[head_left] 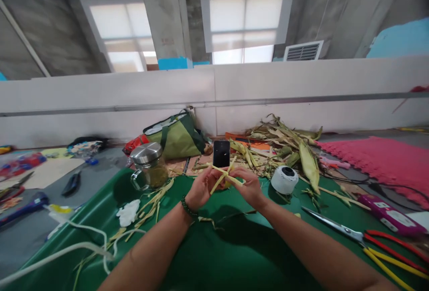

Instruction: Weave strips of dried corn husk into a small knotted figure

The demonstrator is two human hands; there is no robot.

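Over the middle of a green mat (234, 255), my two hands hold crossed, pale yellow strips of corn husk (225, 174) that form a star-like shape. My left hand (203, 188), with a dark beaded bracelet at its wrist, pinches the strips from the left. From the right, my right hand (248, 186) has its thumb and fingers closed on them. Just behind the strips a dark-screened phone (221, 153) stands upright. Something reddish-yellow under the strips is too hidden to name.
Left of my hands stand a lidded glass mug (149, 166) and a green bag (181, 137). Corn husks (308, 166) pile at the back right, near a white round device (284, 180). Scissors (355, 233) lie at right, and a white cord (87, 247) at front left.
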